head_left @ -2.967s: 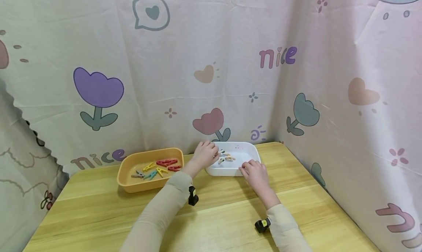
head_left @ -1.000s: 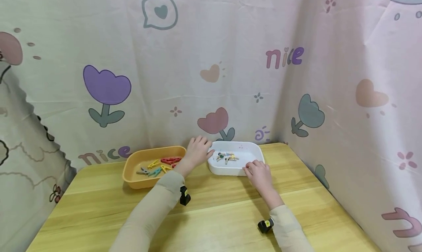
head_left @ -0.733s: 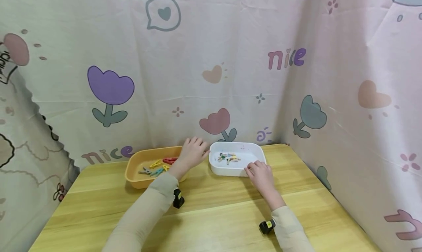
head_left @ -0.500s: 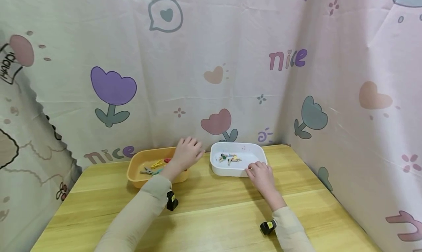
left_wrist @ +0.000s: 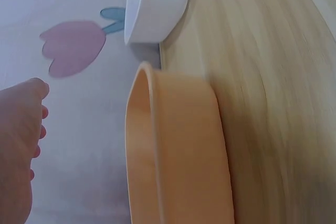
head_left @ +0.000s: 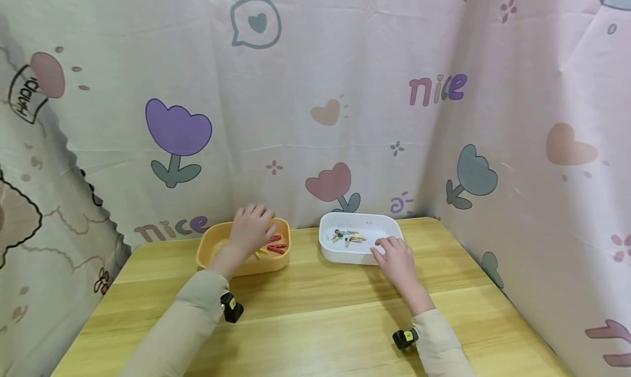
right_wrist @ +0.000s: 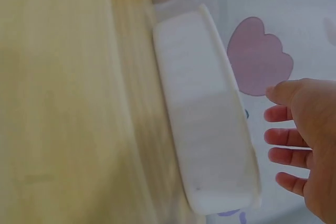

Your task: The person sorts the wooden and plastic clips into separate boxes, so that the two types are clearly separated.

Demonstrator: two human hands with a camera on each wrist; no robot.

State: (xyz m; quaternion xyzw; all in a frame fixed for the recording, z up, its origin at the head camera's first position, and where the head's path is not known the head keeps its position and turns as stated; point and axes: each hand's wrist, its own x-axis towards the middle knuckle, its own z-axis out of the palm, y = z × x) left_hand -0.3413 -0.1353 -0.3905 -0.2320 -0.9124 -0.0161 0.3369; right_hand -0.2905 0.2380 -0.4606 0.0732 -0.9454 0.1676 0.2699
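Observation:
In the head view my left hand (head_left: pixel 250 232) hovers over the yellow-orange tray (head_left: pixel 266 265), fingers loosely bent, and no object shows in it. Red clothespins (head_left: pixel 276 249) and a yellow clothespin (head_left: pixel 261 252) lie in that tray; the hand and forearm hide the rest of its contents. My right hand (head_left: pixel 398 259) is at the near right corner of the white tray (head_left: pixel 340 255), its fingers spread and holding nothing. Several small decorated clothespins (head_left: pixel 351 238) lie together in the white tray. The right wrist view shows the right fingers (right_wrist: pixel 286 137) apart from the white tray's wall.
Both trays stand side by side at the back of the wooden table (head_left: pixel 305 322), with a narrow gap between them. Directly behind hangs a patterned curtain (head_left: pixel 276 114), which continues along the right side. Each wrist carries a small black camera (head_left: pixel 231 307).
My left hand has moved left from the white tray to above the yellow-orange tray. The right hand has stayed by the white tray, its fingers now more spread. The head view has shifted slightly left.

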